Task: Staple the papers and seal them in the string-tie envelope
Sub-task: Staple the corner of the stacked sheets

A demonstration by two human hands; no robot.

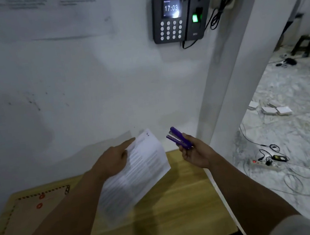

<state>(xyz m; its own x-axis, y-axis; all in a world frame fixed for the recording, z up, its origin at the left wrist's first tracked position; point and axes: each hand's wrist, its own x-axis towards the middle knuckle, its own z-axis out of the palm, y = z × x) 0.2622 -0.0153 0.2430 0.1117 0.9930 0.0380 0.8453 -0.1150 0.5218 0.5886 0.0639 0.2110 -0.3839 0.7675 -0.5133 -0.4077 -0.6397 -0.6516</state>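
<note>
My left hand (112,161) grips a stack of printed white papers (137,174) near their upper left edge and holds them tilted above the wooden table (180,202). A purple stapler (179,137) sits in my right hand (195,151), its jaws apart and pointing up-left toward the papers' top corner, a short gap away. At the table's left lies a brown string-tie envelope (31,214) with a striped border and two red discs, partly hidden by my left forearm.
A white wall stands directly behind the table, with a black keypad clock device (177,17) mounted high and a posted sheet (52,16) upper left. To the right, a white pillar (234,88) and a floor with cables, a power strip (267,163) and white boxes (274,110).
</note>
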